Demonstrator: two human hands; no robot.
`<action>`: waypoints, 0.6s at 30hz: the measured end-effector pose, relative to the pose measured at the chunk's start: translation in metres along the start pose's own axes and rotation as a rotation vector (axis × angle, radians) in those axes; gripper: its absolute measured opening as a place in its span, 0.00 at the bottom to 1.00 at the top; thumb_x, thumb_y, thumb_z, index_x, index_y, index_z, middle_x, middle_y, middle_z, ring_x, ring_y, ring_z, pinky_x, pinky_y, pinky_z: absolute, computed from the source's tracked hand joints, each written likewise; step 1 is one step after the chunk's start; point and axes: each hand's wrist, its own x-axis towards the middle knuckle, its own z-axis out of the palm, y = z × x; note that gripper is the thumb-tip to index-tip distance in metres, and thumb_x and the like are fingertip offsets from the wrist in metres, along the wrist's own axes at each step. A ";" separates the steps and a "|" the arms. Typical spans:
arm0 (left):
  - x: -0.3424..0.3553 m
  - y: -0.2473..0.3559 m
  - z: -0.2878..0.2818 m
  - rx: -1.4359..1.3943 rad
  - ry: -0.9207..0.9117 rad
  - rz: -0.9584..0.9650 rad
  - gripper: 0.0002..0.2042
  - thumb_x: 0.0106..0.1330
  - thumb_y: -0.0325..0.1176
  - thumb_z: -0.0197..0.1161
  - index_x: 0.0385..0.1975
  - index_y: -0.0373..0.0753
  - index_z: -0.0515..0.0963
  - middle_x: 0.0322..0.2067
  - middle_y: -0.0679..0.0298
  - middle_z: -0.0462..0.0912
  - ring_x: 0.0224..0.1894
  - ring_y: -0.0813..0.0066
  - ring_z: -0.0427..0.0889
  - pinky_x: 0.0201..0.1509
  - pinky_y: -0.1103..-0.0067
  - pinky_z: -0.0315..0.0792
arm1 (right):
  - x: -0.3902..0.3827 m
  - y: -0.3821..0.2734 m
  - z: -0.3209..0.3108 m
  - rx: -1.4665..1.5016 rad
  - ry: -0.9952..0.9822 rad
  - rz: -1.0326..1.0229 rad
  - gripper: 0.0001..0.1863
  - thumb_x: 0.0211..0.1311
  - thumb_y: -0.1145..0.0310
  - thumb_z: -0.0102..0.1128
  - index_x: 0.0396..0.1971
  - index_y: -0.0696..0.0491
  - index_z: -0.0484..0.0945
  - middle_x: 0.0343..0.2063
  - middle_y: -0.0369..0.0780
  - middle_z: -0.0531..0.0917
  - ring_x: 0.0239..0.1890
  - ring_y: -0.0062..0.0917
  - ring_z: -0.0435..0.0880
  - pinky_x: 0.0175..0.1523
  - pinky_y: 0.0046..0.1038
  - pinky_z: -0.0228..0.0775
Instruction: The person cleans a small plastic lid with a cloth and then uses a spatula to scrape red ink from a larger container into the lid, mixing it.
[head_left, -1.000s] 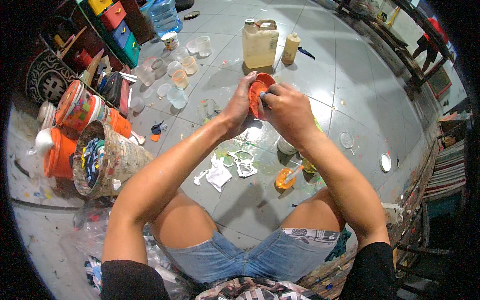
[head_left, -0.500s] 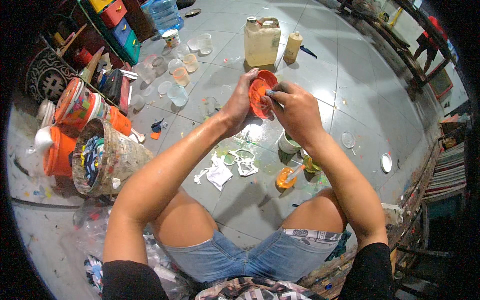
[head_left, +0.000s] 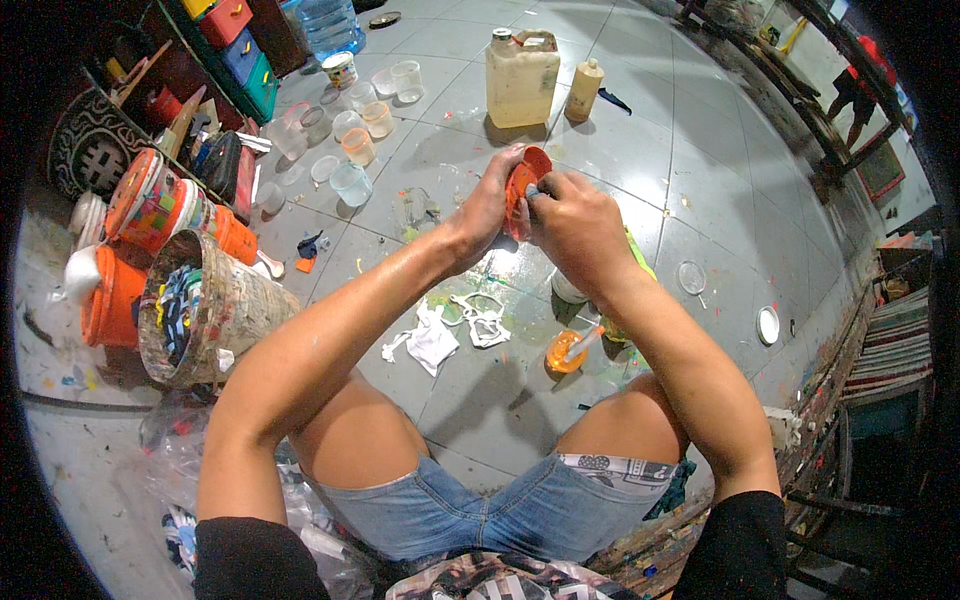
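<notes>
A red-orange plastic bowl [head_left: 537, 160] is tipped on its side in my left hand [head_left: 485, 208], whose fingers wrap its outer side. My right hand [head_left: 578, 222] is closed in a pinch at the bowl's mouth. Between its thumb and fingers shows a small greyish-blue piece [head_left: 534, 191], too little of it visible to name, held against the bowl's inside. Below my right wrist stands a whitish cup [head_left: 568, 289], partly hidden by the forearm. Closer to my knees is a small container of orange paint [head_left: 563, 354] with a stick-like tool leaning in it.
White cloth scraps [head_left: 432, 338] lie on the tiled floor. Beyond my hands stand a large jug [head_left: 522, 85] and a bottle [head_left: 583, 92]. Several clear cups [head_left: 350, 184] are at the left, near a paint-stained bucket [head_left: 245, 305] of rags. A round white lid [head_left: 768, 325] lies right.
The bowl has turned more edge-on, so less of its inside shows. My right hand has shifted slightly left and rotated around it. A yellow-green strip now shows beside my right wrist.
</notes>
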 end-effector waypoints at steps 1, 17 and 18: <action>0.001 0.000 0.001 0.003 -0.003 -0.003 0.29 0.69 0.67 0.40 0.51 0.50 0.73 0.31 0.72 0.76 0.28 0.83 0.74 0.27 0.83 0.65 | 0.000 0.001 0.000 -0.003 0.002 0.002 0.06 0.52 0.68 0.60 0.26 0.54 0.80 0.32 0.41 0.79 0.39 0.34 0.83 0.34 0.35 0.81; 0.016 -0.005 -0.008 -0.021 -0.088 0.025 0.28 0.69 0.67 0.38 0.48 0.51 0.73 0.32 0.69 0.76 0.30 0.77 0.76 0.30 0.76 0.71 | 0.002 -0.003 -0.001 0.036 0.096 0.049 0.05 0.56 0.71 0.66 0.32 0.55 0.83 0.40 0.41 0.85 0.41 0.36 0.85 0.43 0.36 0.79; 0.007 0.001 -0.007 0.037 -0.015 -0.095 0.27 0.69 0.67 0.39 0.49 0.52 0.73 0.32 0.69 0.76 0.29 0.77 0.76 0.29 0.75 0.71 | 0.004 -0.004 0.000 0.051 0.096 0.044 0.05 0.56 0.71 0.66 0.32 0.54 0.83 0.40 0.41 0.85 0.41 0.36 0.85 0.43 0.36 0.79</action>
